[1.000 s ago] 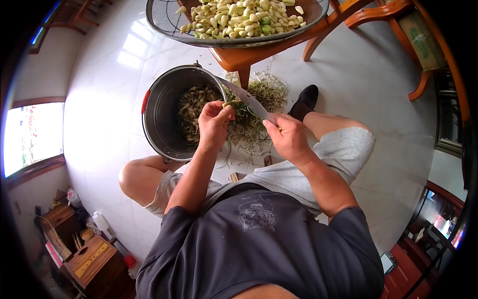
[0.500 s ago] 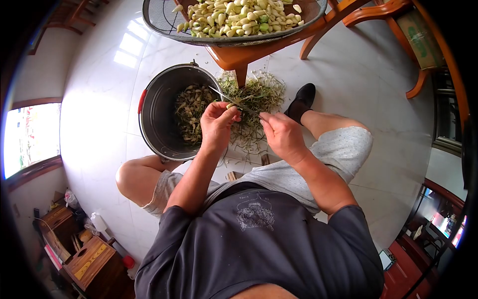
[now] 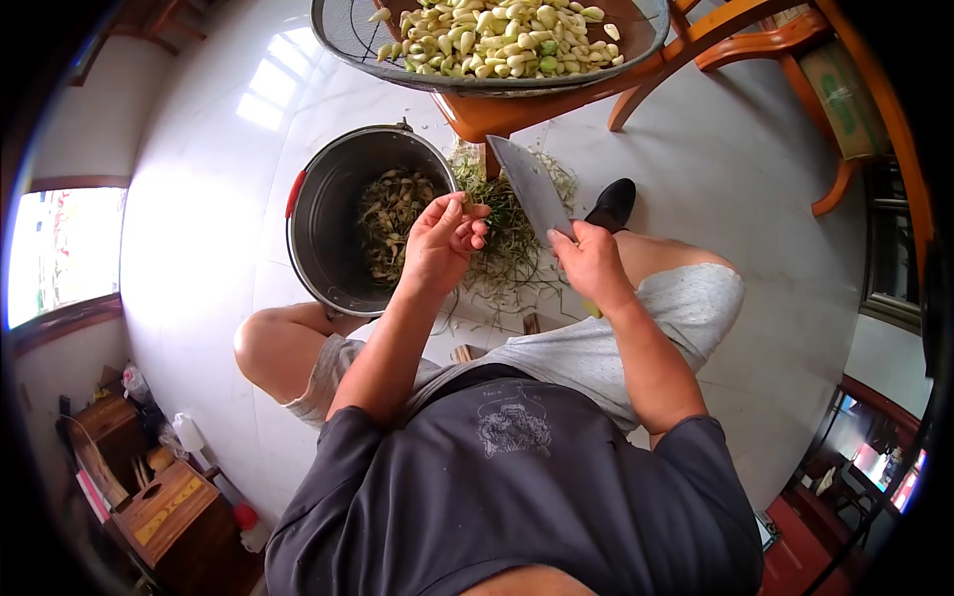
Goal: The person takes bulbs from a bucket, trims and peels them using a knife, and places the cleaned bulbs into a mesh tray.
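My right hand (image 3: 593,262) is wrapped round the handle of a broad-bladed knife (image 3: 534,186), its blade pointing up and left. Beside the bucket's right rim, my left hand (image 3: 444,240) pinches a small piece, probably a garlic clove (image 3: 466,202), between thumb and forefinger; its other fingers are curled. The metal bucket (image 3: 318,223) holds unpeeled bulbs or cloves (image 3: 390,214). Under and beyond my hands lies a heap of green and pale trimmings (image 3: 517,243) on the floor. Peeled cloves (image 3: 497,40) fill part of a mesh basket (image 3: 343,40) at the top.
The basket rests on a wooden chair (image 3: 477,117), with another chair's curved legs at the upper right. My shoe (image 3: 613,204) is right of the trimmings. Wooden boxes (image 3: 169,512) stand at the lower left, a window (image 3: 65,253) above them.
The knife has come away from my left hand toward the right, and its flat blade now shows. My left hand still pinches a small piece. The view has shifted slightly.
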`<action>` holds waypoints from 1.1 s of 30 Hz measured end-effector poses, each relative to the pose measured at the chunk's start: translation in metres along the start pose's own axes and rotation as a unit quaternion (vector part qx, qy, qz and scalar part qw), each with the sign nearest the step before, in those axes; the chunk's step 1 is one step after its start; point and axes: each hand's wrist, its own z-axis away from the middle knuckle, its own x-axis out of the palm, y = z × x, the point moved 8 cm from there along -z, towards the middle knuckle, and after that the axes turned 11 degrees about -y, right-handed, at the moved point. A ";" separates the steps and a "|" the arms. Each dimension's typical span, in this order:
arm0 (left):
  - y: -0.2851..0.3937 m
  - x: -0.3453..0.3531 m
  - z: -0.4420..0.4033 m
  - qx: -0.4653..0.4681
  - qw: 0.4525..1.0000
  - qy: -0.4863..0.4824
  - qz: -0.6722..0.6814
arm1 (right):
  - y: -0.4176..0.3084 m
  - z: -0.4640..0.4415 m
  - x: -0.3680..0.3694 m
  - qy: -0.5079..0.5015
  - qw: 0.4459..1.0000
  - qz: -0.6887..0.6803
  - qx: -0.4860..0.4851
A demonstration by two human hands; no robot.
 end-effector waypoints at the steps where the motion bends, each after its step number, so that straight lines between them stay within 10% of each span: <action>1: -0.001 0.000 0.000 -0.004 1.000 0.000 0.005 | 0.003 -0.002 0.005 -0.017 0.999 -0.032 0.010; 10: -0.003 0.032 0.009 0.007 0.982 0.012 -0.190 | -0.033 0.007 0.009 -0.028 0.965 -0.259 0.031; 25: -0.014 0.044 0.019 0.003 0.961 -0.049 -0.272 | -0.063 0.015 0.001 -0.009 0.983 -0.153 -0.100; 33: -0.017 0.027 0.015 -0.013 0.997 0.013 -0.070 | -0.086 0.031 -0.017 0.110 0.961 0.048 -0.250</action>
